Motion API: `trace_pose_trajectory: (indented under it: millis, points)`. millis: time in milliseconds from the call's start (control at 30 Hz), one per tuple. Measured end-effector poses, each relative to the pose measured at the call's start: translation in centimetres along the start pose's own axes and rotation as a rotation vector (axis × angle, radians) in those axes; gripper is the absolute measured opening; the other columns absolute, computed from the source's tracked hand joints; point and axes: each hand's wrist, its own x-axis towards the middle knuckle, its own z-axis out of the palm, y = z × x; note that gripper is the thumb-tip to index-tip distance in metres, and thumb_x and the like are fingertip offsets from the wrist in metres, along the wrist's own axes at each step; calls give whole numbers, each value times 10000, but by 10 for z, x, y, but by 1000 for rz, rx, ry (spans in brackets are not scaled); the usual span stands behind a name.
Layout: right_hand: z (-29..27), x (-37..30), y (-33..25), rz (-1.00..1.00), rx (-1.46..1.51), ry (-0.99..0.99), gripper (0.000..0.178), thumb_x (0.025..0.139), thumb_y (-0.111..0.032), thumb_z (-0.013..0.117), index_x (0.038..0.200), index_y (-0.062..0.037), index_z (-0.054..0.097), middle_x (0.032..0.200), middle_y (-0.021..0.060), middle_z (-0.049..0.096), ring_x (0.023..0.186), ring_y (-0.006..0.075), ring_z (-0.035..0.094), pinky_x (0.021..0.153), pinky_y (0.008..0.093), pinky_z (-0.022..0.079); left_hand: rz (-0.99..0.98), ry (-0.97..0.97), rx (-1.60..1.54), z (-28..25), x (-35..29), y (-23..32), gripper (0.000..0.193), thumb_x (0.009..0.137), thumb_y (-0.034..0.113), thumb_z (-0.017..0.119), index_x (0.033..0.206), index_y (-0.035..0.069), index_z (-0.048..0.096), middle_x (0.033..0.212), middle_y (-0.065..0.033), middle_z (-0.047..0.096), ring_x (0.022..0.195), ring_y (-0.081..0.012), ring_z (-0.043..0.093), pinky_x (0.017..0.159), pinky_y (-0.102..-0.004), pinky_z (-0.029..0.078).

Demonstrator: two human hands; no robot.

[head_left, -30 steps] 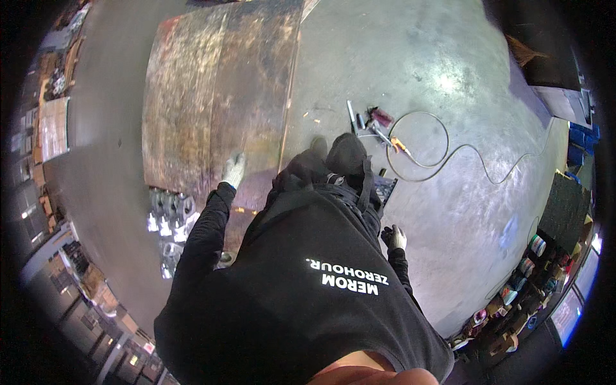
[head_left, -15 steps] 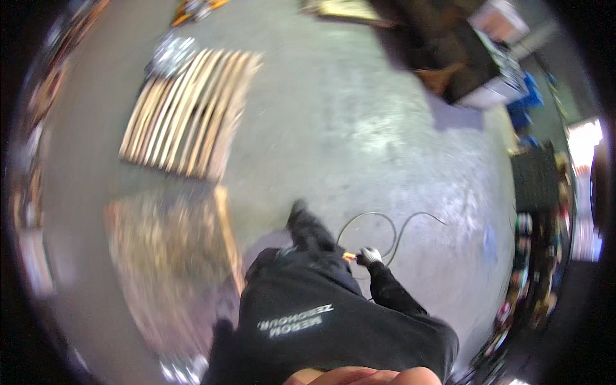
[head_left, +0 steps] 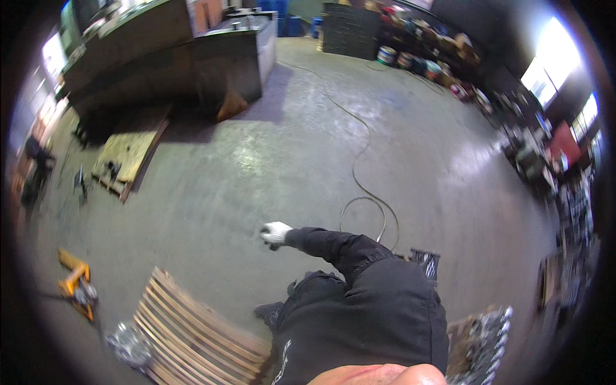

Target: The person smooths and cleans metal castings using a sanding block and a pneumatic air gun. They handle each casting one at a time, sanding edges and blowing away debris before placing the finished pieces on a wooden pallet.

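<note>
1. Turned since the earlier frame, the view now sets the gloved right hand (head_left: 276,235) beyond the pallet (head_left: 199,330); the hose (head_left: 367,138), then beside that hand, now lies apart from it.
2. Right hand: fingers look curled, knuckles up; I cannot tell whether they grasp anything. The left hand is out of sight.
3. Hose: looped on the floor (head_left: 212,218), beyond and right of the pallet, partly hidden by the right sleeve.
4. Pallet edges: the body covers its right end; a silver part (head_left: 130,346) sits at its left side, with a yellow jack (head_left: 75,277) further left.
5. Open floor stretches beyond the pallet towards a dark bin (head_left: 154,70).
</note>
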Motion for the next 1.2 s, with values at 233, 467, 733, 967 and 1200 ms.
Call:
trace_pose_trajectory:
  millis: [233, 467, 733, 967, 1200]
  points:
    - [24, -126, 172, 624, -521, 432, 333, 777, -271, 545, 922, -43, 740, 940, 227, 705, 924, 393, 680, 811, 466, 535, 232, -155, -18, -74, 152, 105, 59, 989, 148, 540, 1024, 114, 574, 871, -60, 574, 783, -186, 563, 669, -331, 459]
    - [78, -164, 233, 804, -668, 345, 265, 834, -242, 558, 935, -89, 749, 1009, 221, 704, 988, 345, 680, 813, 410, 544, 227, -137, -66, -122, 220, 121, 42, 988, 157, 554, 961, 128, 567, 819, -31, 561, 732, -159, 552, 623, -308, 452]
    - [98, 46, 61, 575, -24, 337, 338, 924, -191, 460, 1101, 0, 676, 883, 123, 738, 676, 207, 696, 636, 344, 575, -113, 130, -174, -213, 183, -6, 100, 987, 168, 568, 890, 143, 558, 759, 2, 546, 672, -127, 541, 570, -281, 444]
    - [127, 291, -74, 447, 88, 48, 255, 936, -144, 548, 1122, 14, 624, 781, 161, 680, 602, 240, 662, 494, 358, 533, -432, 548, -1188, -251, -24, -153, 119, 988, 154, 569, 871, 160, 552, 719, 23, 539, 625, -99, 523, 521, -281, 429]
    - [256, 476, -200, 332, 18, -196, 273, 925, -141, 566, 1163, -6, 560, 779, 198, 661, 551, 249, 603, 473, 374, 507, -713, 1440, -1230, -123, -137, -191, 121, 927, 93, 583, 999, 175, 531, 671, 13, 485, 488, -136, 445, 420, -299, 361]
